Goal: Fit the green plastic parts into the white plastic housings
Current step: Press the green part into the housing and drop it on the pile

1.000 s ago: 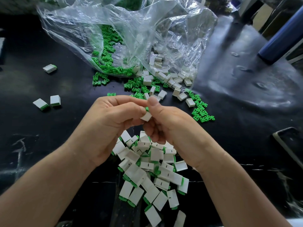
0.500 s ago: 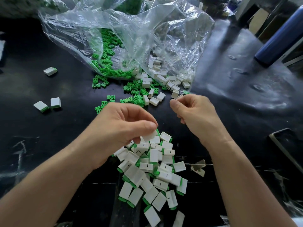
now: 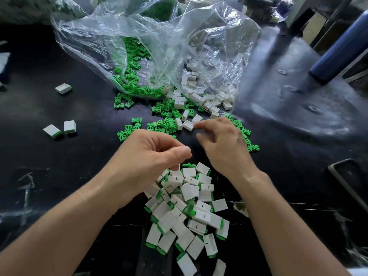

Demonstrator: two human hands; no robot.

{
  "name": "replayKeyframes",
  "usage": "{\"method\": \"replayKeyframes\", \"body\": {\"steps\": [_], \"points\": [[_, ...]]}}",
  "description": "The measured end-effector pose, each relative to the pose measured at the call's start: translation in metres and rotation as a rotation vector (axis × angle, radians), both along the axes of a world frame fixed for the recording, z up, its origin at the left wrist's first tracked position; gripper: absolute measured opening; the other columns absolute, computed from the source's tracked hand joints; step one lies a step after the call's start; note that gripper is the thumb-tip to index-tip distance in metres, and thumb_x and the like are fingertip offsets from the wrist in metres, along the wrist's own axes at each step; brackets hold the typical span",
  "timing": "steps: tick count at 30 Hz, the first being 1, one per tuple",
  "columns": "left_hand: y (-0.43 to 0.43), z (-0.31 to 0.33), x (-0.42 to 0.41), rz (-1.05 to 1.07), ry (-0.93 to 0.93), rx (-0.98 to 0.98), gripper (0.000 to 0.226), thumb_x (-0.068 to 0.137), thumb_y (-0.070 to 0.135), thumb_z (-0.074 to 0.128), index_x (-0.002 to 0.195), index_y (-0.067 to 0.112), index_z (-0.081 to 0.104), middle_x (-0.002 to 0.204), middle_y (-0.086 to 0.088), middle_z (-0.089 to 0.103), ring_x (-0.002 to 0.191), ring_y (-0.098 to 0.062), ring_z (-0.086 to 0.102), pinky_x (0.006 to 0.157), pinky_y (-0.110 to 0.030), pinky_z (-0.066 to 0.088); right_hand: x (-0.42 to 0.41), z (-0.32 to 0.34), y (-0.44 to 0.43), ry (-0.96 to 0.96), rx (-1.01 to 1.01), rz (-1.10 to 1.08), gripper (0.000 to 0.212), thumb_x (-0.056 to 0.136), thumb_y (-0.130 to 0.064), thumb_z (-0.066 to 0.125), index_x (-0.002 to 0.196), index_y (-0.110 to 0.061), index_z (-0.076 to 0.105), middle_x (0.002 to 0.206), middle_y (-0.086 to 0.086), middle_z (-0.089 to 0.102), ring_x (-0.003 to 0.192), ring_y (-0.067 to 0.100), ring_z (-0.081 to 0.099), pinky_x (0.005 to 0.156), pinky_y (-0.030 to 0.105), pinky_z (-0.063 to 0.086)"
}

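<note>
At the mouth of the clear plastic bag (image 3: 159, 46), on the black worktop (image 3: 59, 176), found loose green parts (image 3: 167, 121) spilled out and mixed with empty white housings (image 3: 180, 104). Saw more of both inside the bag, green toward its left side, white toward its right.

Just on the near side of the bag's mouth, found the right grip (image 3: 223, 144) over that spill, palm down, forefinger and thumb parted with nothing between them. Saw the forefinger tip just beside one white housing (image 3: 188, 125); could not tell actual contact.

Left of that and farther from the bag, found the left grip (image 3: 155, 156) above the far end of a pile of fitted pieces (image 3: 189, 212), fingers curled under, thumb laid along the forefinger. Saw nothing held, yet could not tell for sure, with the palm side hidden.

Noted the pile as white housings with green edges showing, heaped and overlapping, well clear of the bag on the near side.

Well left of the bag's mouth, noted three more fitted pieces: a lone piece (image 3: 63, 88), then a pair (image 3: 69, 126) side by side, nearer. Right of the bag, noted a dark blue cylinder (image 3: 338, 48) lying aslant.
</note>
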State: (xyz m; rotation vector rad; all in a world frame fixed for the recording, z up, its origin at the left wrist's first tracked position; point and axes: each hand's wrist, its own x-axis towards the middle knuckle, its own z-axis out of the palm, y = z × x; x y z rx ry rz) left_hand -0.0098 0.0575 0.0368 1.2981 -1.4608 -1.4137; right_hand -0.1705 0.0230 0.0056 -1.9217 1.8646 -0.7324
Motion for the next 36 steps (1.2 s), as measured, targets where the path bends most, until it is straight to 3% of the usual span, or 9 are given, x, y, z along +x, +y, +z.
{"method": "replayKeyframes", "body": {"steps": [2, 5, 9, 15, 18, 24, 30, 33, 36], "points": [[-0.002, 0.000, 0.001, 0.079, 0.069, 0.014, 0.012, 0.072, 0.021, 0.070, 0.065, 0.012, 0.073, 0.046, 0.003, 0.057, 0.037, 0.001, 0.042, 0.038, -0.008, 0.031, 0.005, -0.004, -0.002, 0.041, -0.015, 0.055, 0.029, 0.091, -0.017, 0.055, 0.118, -0.022, 0.062, 0.113, 0.000, 0.051, 0.106, 0.016, 0.048, 0.091, 0.025, 0.035], [-0.004, -0.001, 0.002, 0.149, 0.161, 0.025, 0.021, 0.057, 0.031, 0.068, 0.063, 0.012, 0.072, 0.047, 0.002, 0.056, 0.039, -0.002, 0.040, 0.037, -0.011, 0.031, 0.010, -0.008, -0.004, 0.084, -0.076, 0.117, 0.034, 0.091, -0.013, 0.053, 0.125, -0.019, 0.058, 0.118, 0.003, 0.051, 0.112, 0.019, 0.045, 0.089, 0.026, 0.033], [-0.006, -0.001, 0.002, 0.197, 0.212, 0.053, 0.025, 0.053, 0.034, 0.065, 0.066, 0.014, 0.073, 0.048, 0.001, 0.057, 0.039, -0.003, 0.040, 0.037, -0.012, 0.032, 0.012, -0.012, -0.008, 0.188, -0.047, 0.116, 0.041, 0.094, -0.021, 0.050, 0.134, -0.023, 0.048, 0.113, 0.005, 0.046, 0.111, 0.021, 0.042, 0.087, 0.025, 0.028], [-0.006, -0.003, 0.002, 0.199, 0.200, 0.062, 0.021, 0.055, 0.033, 0.065, 0.064, 0.016, 0.074, 0.049, 0.001, 0.057, 0.040, -0.003, 0.041, 0.037, -0.013, 0.032, 0.010, -0.012, -0.009, 0.105, -0.079, 0.066, 0.017, 0.089, -0.020, 0.058, 0.105, -0.015, 0.062, 0.100, 0.000, 0.047, 0.099, 0.019, 0.049, 0.080, 0.023, 0.034], [-0.006, -0.005, 0.001, 0.229, 0.199, 0.070, 0.005, 0.069, 0.016, 0.069, 0.066, 0.013, 0.073, 0.051, 0.002, 0.061, 0.041, -0.003, 0.045, 0.038, -0.013, 0.035, 0.009, -0.011, -0.008, 0.096, -0.091, 0.084, 0.012, 0.089, -0.017, 0.059, 0.100, -0.013, 0.061, 0.091, -0.002, 0.051, 0.092, 0.019, 0.051, 0.078, 0.024, 0.036], [-0.008, -0.009, 0.001, 0.286, 0.172, -0.016, 0.029, 0.074, 0.001, 0.069, 0.090, 0.025, 0.068, 0.075, 0.007, 0.068, 0.054, 0.001, 0.057, 0.046, -0.013, 0.044, 0.013, 0.010, 0.002, -0.566, 0.042, 0.098, 0.011, 0.085, -0.022, 0.065, 0.077, -0.024, 0.058, 0.071, -0.009, 0.060, 0.065, 0.002, 0.055, 0.063, 0.018, 0.045], [-0.006, -0.006, 0.001, 0.263, 0.217, -0.065, 0.022, 0.055, 0.028, 0.070, 0.076, 0.020, 0.071, 0.070, 0.002, 0.071, 0.057, -0.002, 0.058, 0.048, -0.013, 0.045, 0.023, 0.018, 0.018, -0.807, 0.141, 0.258, 0.007, 0.086, -0.021, 0.060, 0.078, -0.021, 0.061, 0.063, -0.011, 0.064, 0.060, 0.001, 0.060, 0.053, 0.013, 0.044], [-0.008, -0.009, 0.002, 0.324, 0.231, -0.070, 0.013, 0.062, 0.021, 0.070, 0.074, 0.019, 0.067, 0.069, 0.002, 0.070, 0.060, -0.007, 0.064, 0.052, -0.016, 0.050, 0.022, 0.014, 0.016, -0.752, 0.088, 0.213, 0.014, 0.083, -0.032, 0.059, 0.077, -0.021, 0.063, 0.068, -0.005, 0.066, 0.060, 0.003, 0.060, 0.053, 0.013, 0.044], [-0.010, -0.010, 0.002, 0.360, 0.305, -0.033, 0.014, 0.064, 0.015, 0.067, 0.077, 0.016, 0.062, 0.073, -0.004, 0.070, 0.065, -0.014, 0.070, 0.053, -0.019, 0.053, 0.020, 0.006, 0.010, -0.446, -0.019, 0.128, 0.008, 0.087, -0.019, 0.063, 0.088, -0.018, 0.070, 0.078, -0.002, 0.067, 0.066, 0.002, 0.056, 0.067, 0.017, 0.047]]}}
